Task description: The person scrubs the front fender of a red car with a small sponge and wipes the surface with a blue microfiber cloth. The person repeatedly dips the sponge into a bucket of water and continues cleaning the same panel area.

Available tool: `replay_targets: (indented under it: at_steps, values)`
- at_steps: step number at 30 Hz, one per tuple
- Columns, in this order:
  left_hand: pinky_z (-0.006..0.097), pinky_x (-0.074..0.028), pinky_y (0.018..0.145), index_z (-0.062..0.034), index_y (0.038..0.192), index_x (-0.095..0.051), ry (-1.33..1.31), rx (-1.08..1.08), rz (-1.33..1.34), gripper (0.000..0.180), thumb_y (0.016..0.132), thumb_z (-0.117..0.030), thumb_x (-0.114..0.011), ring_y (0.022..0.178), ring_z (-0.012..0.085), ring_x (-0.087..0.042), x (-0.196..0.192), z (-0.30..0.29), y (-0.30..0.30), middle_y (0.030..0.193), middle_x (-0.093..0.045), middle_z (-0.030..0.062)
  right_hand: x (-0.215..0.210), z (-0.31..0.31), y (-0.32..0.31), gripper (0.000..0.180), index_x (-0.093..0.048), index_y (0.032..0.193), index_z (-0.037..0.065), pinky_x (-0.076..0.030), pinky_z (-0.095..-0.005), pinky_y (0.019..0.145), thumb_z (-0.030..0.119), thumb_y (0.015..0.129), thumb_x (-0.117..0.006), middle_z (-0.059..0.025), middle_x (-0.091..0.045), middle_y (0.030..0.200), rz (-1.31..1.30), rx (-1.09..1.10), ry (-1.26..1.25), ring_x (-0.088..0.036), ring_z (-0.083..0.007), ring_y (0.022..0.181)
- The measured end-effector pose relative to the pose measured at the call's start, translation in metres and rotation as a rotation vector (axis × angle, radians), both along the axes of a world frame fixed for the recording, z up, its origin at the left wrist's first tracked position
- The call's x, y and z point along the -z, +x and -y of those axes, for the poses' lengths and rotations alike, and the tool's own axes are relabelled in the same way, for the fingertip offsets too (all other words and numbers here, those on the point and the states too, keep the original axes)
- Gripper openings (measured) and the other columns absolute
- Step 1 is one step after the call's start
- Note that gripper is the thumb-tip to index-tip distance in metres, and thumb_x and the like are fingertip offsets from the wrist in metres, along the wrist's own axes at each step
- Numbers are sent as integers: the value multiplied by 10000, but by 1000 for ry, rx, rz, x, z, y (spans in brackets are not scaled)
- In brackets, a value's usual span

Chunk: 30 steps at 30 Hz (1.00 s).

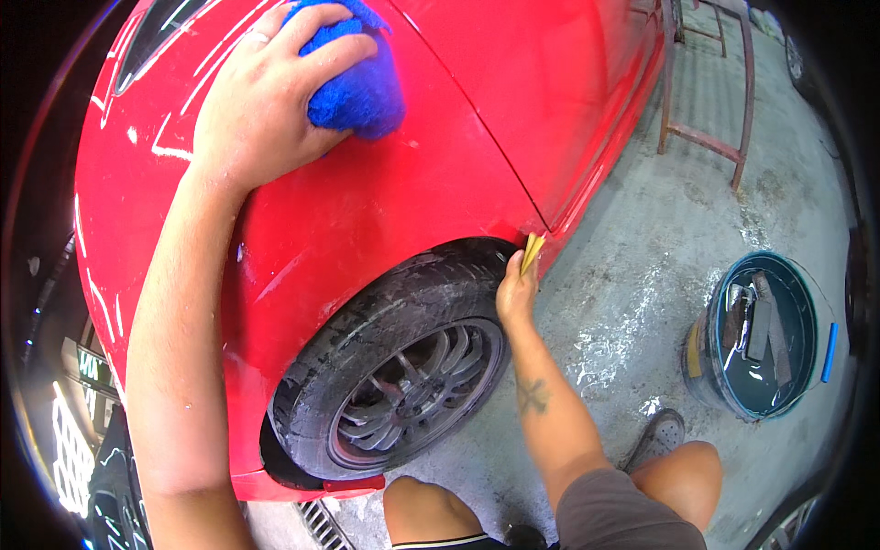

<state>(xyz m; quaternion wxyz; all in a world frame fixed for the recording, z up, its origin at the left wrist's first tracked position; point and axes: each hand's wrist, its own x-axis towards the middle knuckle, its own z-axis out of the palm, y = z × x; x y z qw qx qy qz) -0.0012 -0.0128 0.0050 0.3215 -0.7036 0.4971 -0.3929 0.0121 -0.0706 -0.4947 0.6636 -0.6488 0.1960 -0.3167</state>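
I'm pressing a blue cloth (353,78) on the red car (385,202) with my left hand (261,101), right hand (516,295) pinching a yellow pad (531,250) by the wheel arch.

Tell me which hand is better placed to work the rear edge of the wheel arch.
The right hand, likely. It holds a folded yellow pad at the arch's rear edge, beside the tyre. The left hand is high on the red car body, pressing a blue cloth.
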Motion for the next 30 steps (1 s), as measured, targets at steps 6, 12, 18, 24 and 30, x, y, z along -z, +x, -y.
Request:
replay_targets:
  at_steps: [6,12,18,24,30]
  values:
    - [557,-526,1103,-173,1230,-759,-10,7,-32,638,620,-232,-934,1304,460,-610,1,5,-8,1342,-653,156,10,27,35,678,-444,1644,-54,-308,-539,1299,454,1199,-377,-362,-466,1650,20,28,110,-415,-534,1550]
    - [552,-537,1099,-194,1257,-752,-26,9,-36,662,623,-209,-938,1303,444,-619,1,4,-8,1376,-647,140,-8,43,28,743,-413,1664,-52,-254,-561,1325,519,1199,-315,-391,-400,1683,-20,-41,38,-352,-517,1603]
    - [524,-542,1149,-265,1347,-715,-34,-47,35,792,612,-138,-982,1374,402,-606,6,-2,1,1499,-629,73,-37,47,16,780,-471,1593,-117,-273,-539,1325,535,1186,-335,-384,-431,1665,-121,-130,120,-380,-523,1584]
    - [538,-546,1146,-262,1351,-721,-49,-62,6,812,598,-117,-990,1390,399,-595,2,-8,-2,1507,-624,60,-144,28,-8,689,-330,1692,-59,-251,-579,1323,371,1169,-457,-296,-350,1757,170,-76,-333,-344,-444,1633]
    - [531,-555,1141,-271,1330,-721,-52,-36,19,781,609,-148,-996,1384,394,-606,7,-1,0,1501,-626,56,-14,42,11,666,-490,1598,-83,-272,-508,1332,435,1193,-387,-329,-481,1657,-156,-55,-120,-380,-477,1593]
